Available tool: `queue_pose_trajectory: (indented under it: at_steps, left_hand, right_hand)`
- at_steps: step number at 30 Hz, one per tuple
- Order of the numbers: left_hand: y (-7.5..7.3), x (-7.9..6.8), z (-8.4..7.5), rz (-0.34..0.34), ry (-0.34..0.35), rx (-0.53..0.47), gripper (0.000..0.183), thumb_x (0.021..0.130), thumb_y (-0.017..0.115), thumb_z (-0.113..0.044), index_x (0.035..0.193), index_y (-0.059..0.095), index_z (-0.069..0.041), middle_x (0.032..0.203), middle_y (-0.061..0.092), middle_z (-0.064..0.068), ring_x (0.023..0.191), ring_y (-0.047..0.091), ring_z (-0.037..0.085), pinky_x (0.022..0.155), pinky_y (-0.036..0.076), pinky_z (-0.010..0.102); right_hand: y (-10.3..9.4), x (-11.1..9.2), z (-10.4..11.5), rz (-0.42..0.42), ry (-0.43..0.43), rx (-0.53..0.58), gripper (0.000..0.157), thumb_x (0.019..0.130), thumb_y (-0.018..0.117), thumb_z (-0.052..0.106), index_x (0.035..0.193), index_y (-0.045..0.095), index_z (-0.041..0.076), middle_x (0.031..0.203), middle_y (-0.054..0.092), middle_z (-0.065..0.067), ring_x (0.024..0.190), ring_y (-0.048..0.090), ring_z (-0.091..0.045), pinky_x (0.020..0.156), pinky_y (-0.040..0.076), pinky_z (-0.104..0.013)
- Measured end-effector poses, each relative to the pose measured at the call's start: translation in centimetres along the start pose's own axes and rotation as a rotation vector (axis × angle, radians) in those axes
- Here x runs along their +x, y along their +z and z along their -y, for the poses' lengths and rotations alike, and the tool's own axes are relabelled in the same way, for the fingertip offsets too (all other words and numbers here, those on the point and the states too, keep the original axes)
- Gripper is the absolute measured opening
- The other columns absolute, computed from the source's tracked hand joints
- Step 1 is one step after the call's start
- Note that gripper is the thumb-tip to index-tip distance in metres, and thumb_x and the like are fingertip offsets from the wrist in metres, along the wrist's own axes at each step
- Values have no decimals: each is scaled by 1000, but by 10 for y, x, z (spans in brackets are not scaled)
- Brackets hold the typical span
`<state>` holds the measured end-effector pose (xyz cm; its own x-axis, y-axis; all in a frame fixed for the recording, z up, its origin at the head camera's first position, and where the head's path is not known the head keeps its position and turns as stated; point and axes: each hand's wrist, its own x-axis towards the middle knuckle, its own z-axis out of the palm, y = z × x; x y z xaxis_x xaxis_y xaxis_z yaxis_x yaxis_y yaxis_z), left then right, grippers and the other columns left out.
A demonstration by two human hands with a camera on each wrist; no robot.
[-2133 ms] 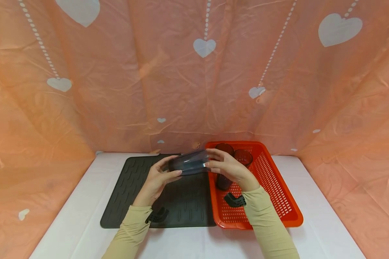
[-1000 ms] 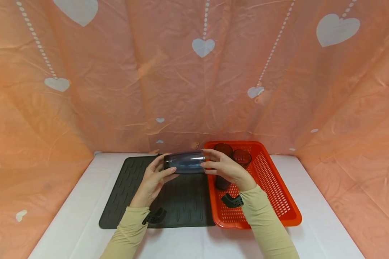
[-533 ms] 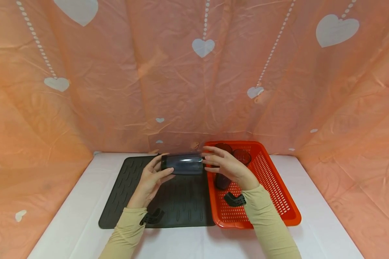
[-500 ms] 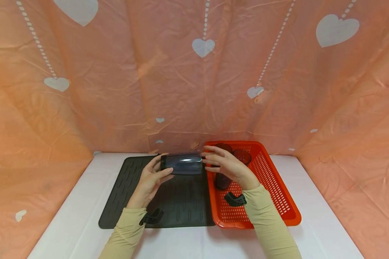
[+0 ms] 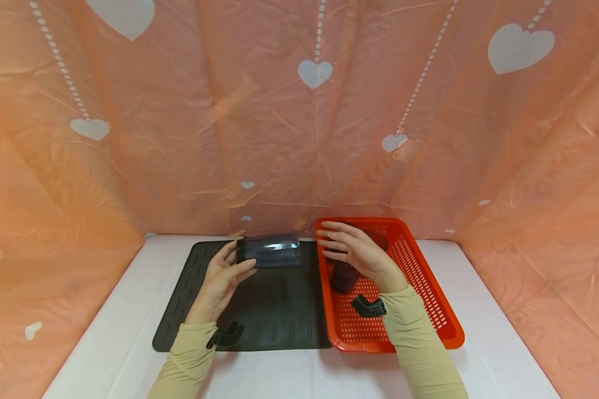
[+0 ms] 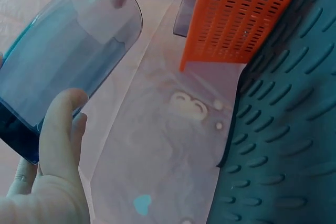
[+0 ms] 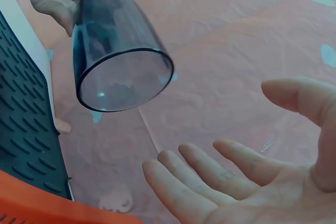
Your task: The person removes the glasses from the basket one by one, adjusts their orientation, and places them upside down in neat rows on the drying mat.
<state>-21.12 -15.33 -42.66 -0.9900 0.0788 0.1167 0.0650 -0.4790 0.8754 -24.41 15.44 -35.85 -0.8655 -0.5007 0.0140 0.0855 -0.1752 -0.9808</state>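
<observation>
My left hand [image 5: 222, 282] grips a clear blue-grey drinking glass [image 5: 272, 252] near its thick dark base. The glass lies on its side in the air over the black mat, its open rim toward the right. In the right wrist view the mouth of the glass [image 7: 126, 80] shows, with nothing inside. My right hand [image 5: 361, 252] hangs over the red basket with its fingers stretched and spread, apart from the glass. Beneath it, several more dark glasses [image 5: 345, 277] stand in the basket, partly covered by the hand.
A black ribbed drying mat [image 5: 284, 316] lies on the white table [image 5: 259, 371]. The red perforated basket [image 5: 429, 302] sits against its right edge. Behind hangs a pink-orange curtain [image 5: 279, 138] with white hearts.
The right hand has let go of the rim end of the glass and moved right over the basket. Held by the left hand alone, the glass has shifted left.
</observation>
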Motion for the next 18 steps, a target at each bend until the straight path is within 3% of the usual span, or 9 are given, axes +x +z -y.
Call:
queue_pose_trajectory:
  at_steps: [9,18]
  left_hand:
    - [-9,-4,3,-47,0,-33,49,82,65,15,120,55,-14,115,56,7,95,61,18,80,56,38]
    - [-16,-5,4,-78,5,-24,52,82,65,16,124,52,-12,119,57,8,99,62,18,80,55,38]
  right_hand:
    - [-4,-5,1,11,-24,27,47,103,44,13,145,32,-4,146,34,-27,134,29,-45,104,34,-52]
    - [-11,-9,2,2,-40,30,50,102,46,17,145,31,-5,147,33,-28,133,32,-44,104,34,-53]
